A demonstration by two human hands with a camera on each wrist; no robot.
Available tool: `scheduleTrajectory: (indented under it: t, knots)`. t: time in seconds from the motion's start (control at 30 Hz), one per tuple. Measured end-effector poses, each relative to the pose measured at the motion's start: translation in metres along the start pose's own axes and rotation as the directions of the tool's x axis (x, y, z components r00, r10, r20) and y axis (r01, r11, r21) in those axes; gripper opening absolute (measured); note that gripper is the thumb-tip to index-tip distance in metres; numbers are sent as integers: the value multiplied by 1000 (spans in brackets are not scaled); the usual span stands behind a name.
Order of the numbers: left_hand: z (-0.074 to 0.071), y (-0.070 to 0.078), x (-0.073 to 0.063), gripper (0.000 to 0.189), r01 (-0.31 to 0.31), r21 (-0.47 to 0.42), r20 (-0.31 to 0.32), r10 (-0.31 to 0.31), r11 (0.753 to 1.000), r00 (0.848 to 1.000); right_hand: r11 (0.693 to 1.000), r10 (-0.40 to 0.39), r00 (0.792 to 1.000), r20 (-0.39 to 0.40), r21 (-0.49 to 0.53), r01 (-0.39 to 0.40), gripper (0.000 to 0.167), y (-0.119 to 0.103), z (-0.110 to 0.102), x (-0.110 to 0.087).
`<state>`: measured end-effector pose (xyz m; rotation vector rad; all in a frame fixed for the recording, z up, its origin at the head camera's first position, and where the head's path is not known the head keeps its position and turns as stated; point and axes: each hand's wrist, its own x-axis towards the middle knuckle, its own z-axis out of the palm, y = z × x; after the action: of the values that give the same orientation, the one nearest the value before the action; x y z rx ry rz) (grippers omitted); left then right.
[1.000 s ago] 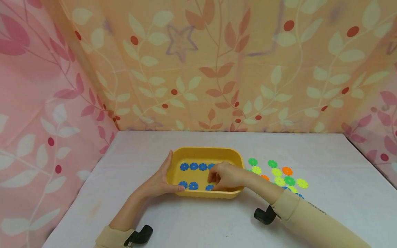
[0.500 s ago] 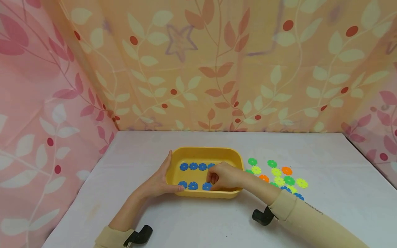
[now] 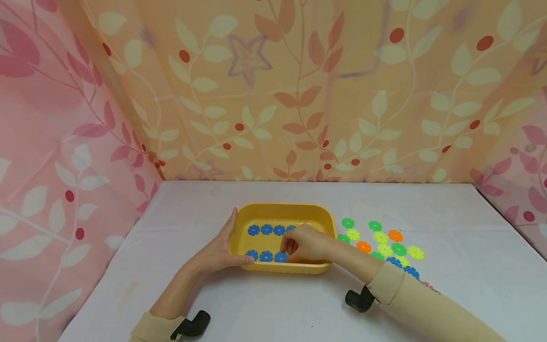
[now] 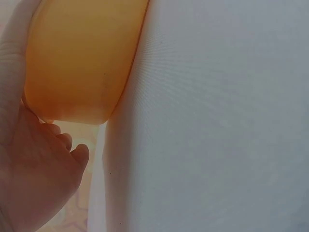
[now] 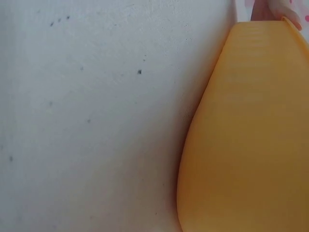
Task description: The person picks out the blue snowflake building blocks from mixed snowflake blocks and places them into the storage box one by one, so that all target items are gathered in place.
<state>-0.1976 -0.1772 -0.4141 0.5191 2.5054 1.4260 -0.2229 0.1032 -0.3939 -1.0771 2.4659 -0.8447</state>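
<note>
A yellow plastic tray (image 3: 282, 207) stands on the white table, with blue notched discs in two rows on its floor. The left hand (image 3: 215, 247) grips the tray's left end, its thumb lying over the near rim; in the left wrist view the hand (image 4: 43, 164) wraps the tray's end wall (image 4: 77, 72). Inside the tray, the right hand (image 3: 307, 243) has curled fingers that pinch a blue notched disc (image 3: 280, 257), at the right end of the front row. Two blue discs lie left of it, one of them the disc (image 3: 266, 256). That hand partly covers the back row's last disc (image 3: 291, 229).
Loose green, yellow, orange and blue notched discs (image 3: 384, 250) lie scattered on the table right of the tray, close to the right forearm. A patterned curtain (image 3: 273, 95) rises behind the table's far edge. Black wrist cameras (image 3: 360, 299) hang from both sleeves.
The right hand has slid left inside the tray, and the blue notched disc at its fingertips has moved left towards its front-row neighbour. The left hand and tray have stayed put.
</note>
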Motion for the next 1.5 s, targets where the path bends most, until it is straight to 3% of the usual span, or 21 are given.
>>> scheduleTrajectory:
  t: [0.3,0.5,0.6,0.7,0.83,0.97,1.17,1.27,1.4,1.5]
  knots:
    - [-1,1,0,131,-22,8,-3,22,1000,1000,1000,7,1000,-26,17,-7,15,0,-4,-5]
    - [0,1,-2,132,-4,10,4,4,1000,1000,995,-16,990,-137,98,29,16,0,-16,-20]
    - [0,1,-2,133,-7,7,6,7,1000,1000,980,41,980,-193,199,-2,18,2,-23,-32]
    - [-1,0,-2,133,-13,11,3,13,1000,1000,935,146,966,-215,348,-64,21,7,-29,-45]
    - [-1,0,-1,133,-17,10,3,17,1000,1000,817,285,935,-213,563,-120,32,16,-34,-64]
    - [-1,-1,-1,134,-7,-6,8,7,1000,1000,717,372,905,-207,684,-138,43,21,-36,-86]
    - [0,-2,0,132,-19,-10,4,19,1000,1000,660,448,872,-199,731,-172,46,30,-39,-117]
    - [0,-3,0,132,-19,-2,2,19,1000,1000,633,507,843,-178,741,-224,48,38,-42,-133]
    - [0,-3,0,133,-9,0,2,9,1000,1000,616,542,824,-164,745,-257,49,51,-46,-153]
    - [0,-1,-1,133,1,-1,2,-1,1000,1000,617,541,824,-169,745,-253,46,63,-48,-168]
